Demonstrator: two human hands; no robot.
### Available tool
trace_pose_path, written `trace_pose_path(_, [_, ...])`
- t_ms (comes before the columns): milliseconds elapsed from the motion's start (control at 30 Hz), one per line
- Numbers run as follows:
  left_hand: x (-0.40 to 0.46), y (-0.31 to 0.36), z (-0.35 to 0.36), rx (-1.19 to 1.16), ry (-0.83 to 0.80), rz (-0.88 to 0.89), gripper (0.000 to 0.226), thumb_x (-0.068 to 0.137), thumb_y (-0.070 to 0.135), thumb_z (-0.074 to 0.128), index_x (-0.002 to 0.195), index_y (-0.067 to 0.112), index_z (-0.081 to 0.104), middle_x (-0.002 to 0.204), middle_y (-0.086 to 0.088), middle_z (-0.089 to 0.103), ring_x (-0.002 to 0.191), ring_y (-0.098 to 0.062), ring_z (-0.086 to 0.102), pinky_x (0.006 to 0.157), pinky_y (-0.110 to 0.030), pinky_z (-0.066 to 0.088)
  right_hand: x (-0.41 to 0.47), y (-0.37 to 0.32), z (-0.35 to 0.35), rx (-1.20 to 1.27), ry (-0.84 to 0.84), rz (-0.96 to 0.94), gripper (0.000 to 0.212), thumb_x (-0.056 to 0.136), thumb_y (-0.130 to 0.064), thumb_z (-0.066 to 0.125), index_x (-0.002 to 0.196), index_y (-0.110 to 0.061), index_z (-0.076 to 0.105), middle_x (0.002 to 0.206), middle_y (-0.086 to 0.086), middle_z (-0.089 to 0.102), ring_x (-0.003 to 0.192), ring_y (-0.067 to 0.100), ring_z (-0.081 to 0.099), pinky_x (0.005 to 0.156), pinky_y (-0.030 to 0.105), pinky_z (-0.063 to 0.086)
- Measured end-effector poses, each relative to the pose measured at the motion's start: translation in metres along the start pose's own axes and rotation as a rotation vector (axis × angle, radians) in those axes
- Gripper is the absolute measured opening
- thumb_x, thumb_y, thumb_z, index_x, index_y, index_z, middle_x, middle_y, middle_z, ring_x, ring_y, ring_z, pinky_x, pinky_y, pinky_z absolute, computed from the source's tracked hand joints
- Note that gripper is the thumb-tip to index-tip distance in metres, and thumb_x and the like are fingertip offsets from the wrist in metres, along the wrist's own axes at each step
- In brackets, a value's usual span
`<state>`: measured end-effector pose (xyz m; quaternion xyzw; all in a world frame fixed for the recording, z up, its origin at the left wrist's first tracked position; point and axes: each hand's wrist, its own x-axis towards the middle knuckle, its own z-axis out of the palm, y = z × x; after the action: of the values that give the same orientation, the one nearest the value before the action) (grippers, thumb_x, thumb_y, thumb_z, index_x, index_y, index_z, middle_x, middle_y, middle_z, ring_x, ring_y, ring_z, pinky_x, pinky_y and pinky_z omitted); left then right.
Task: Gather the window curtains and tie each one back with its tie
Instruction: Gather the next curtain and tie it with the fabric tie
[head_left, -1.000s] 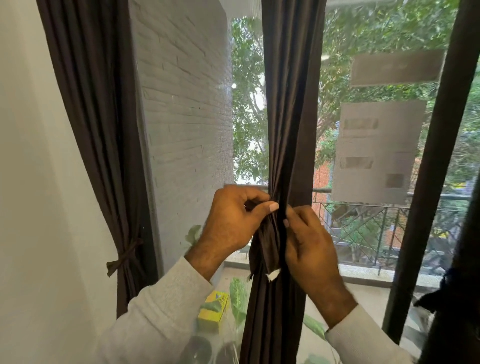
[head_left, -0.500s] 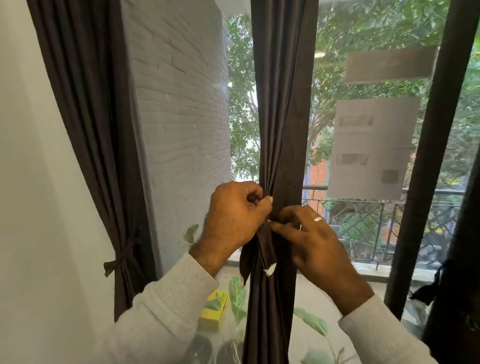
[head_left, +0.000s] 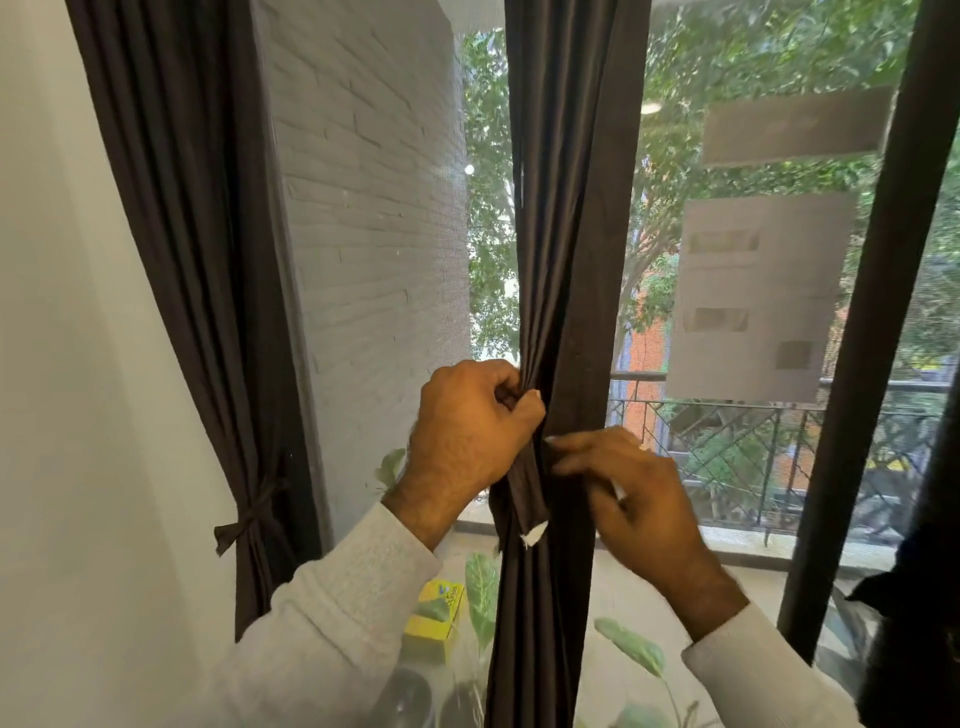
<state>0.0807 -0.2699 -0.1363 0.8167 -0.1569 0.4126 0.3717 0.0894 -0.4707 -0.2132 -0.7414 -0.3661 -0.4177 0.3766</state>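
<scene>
Your left hand (head_left: 470, 431) grips a plain dark brown middle curtain (head_left: 563, 234); the tie (head_left: 524, 493) hanging just below its fingers is the same brown, ending in a small white tag (head_left: 534, 535). Both your sleeves (head_left: 343, 613) are pale grey. Far left of your fingers, the tied curtain (head_left: 197, 260) matches in brown. Below them sits a yellow box (head_left: 434, 610), possibly with green print, beside green leaves (head_left: 480, 587). The brick wall (head_left: 363, 208) is whitish grey.

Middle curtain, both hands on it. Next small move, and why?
Probably draw the dark fabric tie snug with the left hand: that hand grips it against the gathered dark brown middle curtain, its end hangs loose, and the right hand only pinches at the wrap.
</scene>
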Motion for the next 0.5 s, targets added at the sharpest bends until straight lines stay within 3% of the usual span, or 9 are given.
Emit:
trace_pose_path(100, [0.002,-0.003,0.0,0.0,-0.002,0.0,0.031,0.089,0.028,0.083,0.065,0.024,0.064,0.056,0.009,0.06,0.053,-0.009,0.057,0.056,-0.025,0.052,0.012,0.019,-0.003,-0.08,0.278,0.264,0.023,0.1,-0.008,0.067,0.119,-0.018,0.073,0.118,-0.003,0.067,0.108,0.018,0.066,0.09,0.031,0.057])
trace_pose_path(233, [0.006,-0.009,-0.004,-0.069,-0.059,-0.023,0.025,0.092,0.03,0.085,0.072,0.02,0.074,0.06,0.009,0.064,0.055,-0.008,0.059,0.06,-0.028,0.056,0.033,0.042,-0.002,0.112,0.261,0.641,0.049,0.096,-0.028,0.078,0.141,-0.024,0.059,0.127,-0.005,0.065,0.114,0.021,0.067,0.091,0.041,0.059])
trace_pose_path(367, [0.006,-0.011,-0.007,-0.092,-0.068,0.007,0.018,0.091,0.033,0.088,0.08,0.021,0.08,0.066,0.014,0.07,0.063,-0.006,0.066,0.066,-0.023,0.056,0.03,0.002,0.0,0.048,0.544,0.404,0.024,0.102,-0.033,0.071,0.125,-0.025,0.067,0.105,-0.013,0.068,0.096,0.009,0.066,0.085,0.039,0.06])
trace_pose_path(433, [0.004,-0.012,-0.006,-0.116,-0.05,0.011,0.011,0.088,0.029,0.09,0.084,0.025,0.08,0.063,0.021,0.065,0.06,0.001,0.064,0.067,-0.019,0.054,0.024,-0.018,0.006,0.091,0.466,0.274,0.029,0.101,-0.031,0.073,0.128,-0.021,0.069,0.105,-0.012,0.071,0.095,0.007,0.069,0.082,0.026,0.058])
trace_pose_path(500, [0.002,-0.012,-0.004,-0.15,-0.04,-0.012,0.018,0.087,0.025,0.091,0.101,0.022,0.08,0.065,0.016,0.068,0.06,0.001,0.064,0.069,-0.022,0.058,0.019,-0.019,0.015,-0.029,0.333,0.21,0.037,0.097,-0.022,0.079,0.132,-0.015,0.07,0.105,-0.003,0.072,0.094,0.008,0.07,0.082,0.024,0.058])
